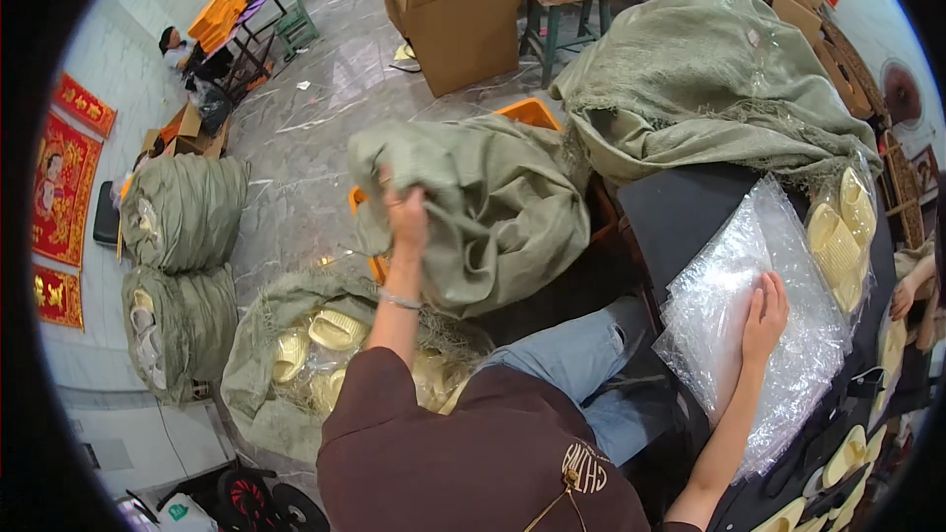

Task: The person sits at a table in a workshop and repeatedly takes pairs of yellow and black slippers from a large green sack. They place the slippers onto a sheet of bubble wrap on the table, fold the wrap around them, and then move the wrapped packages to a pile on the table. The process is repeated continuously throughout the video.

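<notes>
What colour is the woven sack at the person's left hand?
The woven sack is dull greyish green, clearest in the head view.

left arm: stretched forward; left fingers: blurred | right arm: forward; right fingers: nearly straight

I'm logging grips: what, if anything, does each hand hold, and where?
The left hand, blurred, seems to grip the middle green sack by a left-side fold. The right hand lies flat on clear plastic, gripping nothing.

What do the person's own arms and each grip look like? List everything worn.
Short dark brown sleeves leave the left forearm and right forearm bare. A thin pale bangle circles the left wrist; none shows on the right. Left grip and right grip are ungloved.
</notes>
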`<state>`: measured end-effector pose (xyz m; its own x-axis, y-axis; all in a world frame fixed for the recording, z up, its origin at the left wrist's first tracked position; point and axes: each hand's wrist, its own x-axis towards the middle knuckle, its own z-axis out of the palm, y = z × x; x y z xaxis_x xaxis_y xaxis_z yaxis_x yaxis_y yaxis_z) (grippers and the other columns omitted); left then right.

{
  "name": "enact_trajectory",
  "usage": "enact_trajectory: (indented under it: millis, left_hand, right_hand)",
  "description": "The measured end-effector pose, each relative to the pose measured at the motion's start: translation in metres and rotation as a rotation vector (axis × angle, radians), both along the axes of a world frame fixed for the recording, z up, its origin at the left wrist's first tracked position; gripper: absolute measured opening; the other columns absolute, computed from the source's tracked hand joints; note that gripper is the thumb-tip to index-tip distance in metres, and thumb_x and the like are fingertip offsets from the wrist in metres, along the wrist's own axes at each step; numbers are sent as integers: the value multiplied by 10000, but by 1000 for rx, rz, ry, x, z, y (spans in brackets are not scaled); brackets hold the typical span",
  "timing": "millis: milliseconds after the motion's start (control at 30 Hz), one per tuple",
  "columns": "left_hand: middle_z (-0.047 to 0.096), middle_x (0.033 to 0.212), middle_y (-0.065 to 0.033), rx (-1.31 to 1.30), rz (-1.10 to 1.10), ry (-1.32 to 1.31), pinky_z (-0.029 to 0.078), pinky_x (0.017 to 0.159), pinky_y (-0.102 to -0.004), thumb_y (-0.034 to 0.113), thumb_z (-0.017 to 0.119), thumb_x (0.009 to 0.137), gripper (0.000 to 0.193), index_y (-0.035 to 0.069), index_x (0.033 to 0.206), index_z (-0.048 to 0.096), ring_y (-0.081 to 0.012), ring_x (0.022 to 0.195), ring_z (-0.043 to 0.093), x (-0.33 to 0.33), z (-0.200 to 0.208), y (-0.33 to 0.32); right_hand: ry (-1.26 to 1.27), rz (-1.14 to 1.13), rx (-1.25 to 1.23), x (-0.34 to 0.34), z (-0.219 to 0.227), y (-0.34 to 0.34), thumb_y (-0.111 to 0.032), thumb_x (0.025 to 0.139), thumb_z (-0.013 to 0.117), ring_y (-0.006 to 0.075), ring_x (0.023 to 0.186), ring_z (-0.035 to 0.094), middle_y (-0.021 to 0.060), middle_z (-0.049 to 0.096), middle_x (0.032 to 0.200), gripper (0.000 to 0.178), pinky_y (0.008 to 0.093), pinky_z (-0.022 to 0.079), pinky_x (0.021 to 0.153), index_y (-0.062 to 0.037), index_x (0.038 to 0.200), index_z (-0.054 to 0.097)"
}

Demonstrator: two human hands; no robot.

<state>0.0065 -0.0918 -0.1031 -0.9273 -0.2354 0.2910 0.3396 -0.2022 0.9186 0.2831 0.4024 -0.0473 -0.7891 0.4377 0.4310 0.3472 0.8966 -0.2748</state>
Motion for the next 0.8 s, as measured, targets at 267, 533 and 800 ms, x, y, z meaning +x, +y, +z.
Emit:
enact_trajectory:
  millis: [267, 533, 800]
  left_hand:
    - [623, 1109, -88, 632, -799, -584, 431, 921, -322, 209, 532, 849, 390, 14, 1183, 573, -197, 1031, 569, 39, -62, 194]
    - [570, 1224, -178, -380, -254, -699, 427, 962, -362, 571, 540, 823, 720, -13, 1244, 538, -285, 1117, 557, 57, -150, 139]
    - [429, 1344, -275, -680, 259, -1486, 353, 1052, -393, 216, 880, 554, 1021, -74, 1363, 328, -389, 1208, 472, 96, -239, 183]
  right_hand:
    - [4, 29, 12, 1, 0, 3, -144, 926, 499, 302, 1173, 494, 125, 544, 1274, 293, 392, 362, 1006, -36, 1184, 587]
    - [14, 5, -8, 3, -2, 5, -147, 921, 511, 296, 1177, 495, 118, 551, 1268, 293, 388, 359, 1008, -47, 1183, 594]
    - [13, 4, -26, 1, 3, 1, -144, 915, 519, 292, 1185, 490, 116, 552, 1268, 288, 384, 356, 1012, -53, 1177, 598]
